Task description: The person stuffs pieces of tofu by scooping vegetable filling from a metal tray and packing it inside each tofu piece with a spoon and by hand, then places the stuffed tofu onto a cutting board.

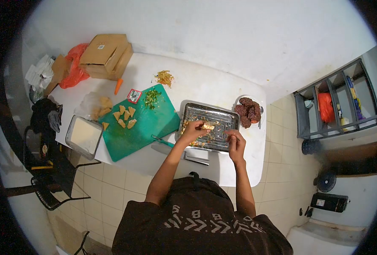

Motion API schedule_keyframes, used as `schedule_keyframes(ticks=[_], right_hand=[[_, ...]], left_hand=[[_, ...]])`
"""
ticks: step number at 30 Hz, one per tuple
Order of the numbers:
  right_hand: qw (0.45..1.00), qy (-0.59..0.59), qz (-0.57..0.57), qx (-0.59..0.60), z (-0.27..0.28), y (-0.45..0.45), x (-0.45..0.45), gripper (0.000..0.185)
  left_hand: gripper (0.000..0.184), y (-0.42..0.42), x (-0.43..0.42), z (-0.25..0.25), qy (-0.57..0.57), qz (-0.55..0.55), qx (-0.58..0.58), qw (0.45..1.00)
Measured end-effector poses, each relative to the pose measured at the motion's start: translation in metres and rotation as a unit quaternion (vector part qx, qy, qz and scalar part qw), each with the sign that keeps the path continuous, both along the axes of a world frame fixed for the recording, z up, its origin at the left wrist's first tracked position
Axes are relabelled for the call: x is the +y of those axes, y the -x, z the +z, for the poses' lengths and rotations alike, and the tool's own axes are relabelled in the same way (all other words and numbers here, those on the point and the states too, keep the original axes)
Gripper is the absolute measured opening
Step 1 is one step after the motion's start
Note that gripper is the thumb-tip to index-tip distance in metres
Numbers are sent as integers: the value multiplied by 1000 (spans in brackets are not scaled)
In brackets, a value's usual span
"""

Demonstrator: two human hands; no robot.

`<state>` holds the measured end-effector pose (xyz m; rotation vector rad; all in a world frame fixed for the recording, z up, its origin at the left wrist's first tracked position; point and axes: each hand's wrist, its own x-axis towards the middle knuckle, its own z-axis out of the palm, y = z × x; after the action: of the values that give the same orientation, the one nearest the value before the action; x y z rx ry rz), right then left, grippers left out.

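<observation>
Over the metal tray (211, 107), my left hand (192, 131) is closed around a piece of fried tofu (208, 126), pale golden with bits on its top. My right hand (236, 144) hovers by the tray's right edge with its fingers pinched together; what they hold, if anything, is too small to make out. Chopped orange and green filling (195, 143) lies scattered in the tray. Left of it, several tofu triangles (121, 123) sit on a green cutting board (144, 131), beside chopped green herbs (152, 98) and a small red-and-white packet (134, 96).
A knife with a green handle (163, 140) and a cleaver (197, 160) lie at the table's front. A plate of dark brown food (248, 111) stands right. Leftwards are a container of white batter (84, 136), a bag of tofu (96, 105), a carrot (118, 86) and a cardboard box (104, 53).
</observation>
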<state>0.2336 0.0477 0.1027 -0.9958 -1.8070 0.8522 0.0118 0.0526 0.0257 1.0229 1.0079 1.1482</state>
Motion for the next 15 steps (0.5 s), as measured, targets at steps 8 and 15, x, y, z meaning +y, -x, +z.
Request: schedule_keyframes(ticks=[8,15], right_hand=[[1000,-5,10,-22,11,-4,-3,30],[996,-55,9,-76,12,-4,-3,31]], left_hand=[[26,0,0,-3,-8,18,7,1000],[28,1,-1,-3,6,24,4,1000]])
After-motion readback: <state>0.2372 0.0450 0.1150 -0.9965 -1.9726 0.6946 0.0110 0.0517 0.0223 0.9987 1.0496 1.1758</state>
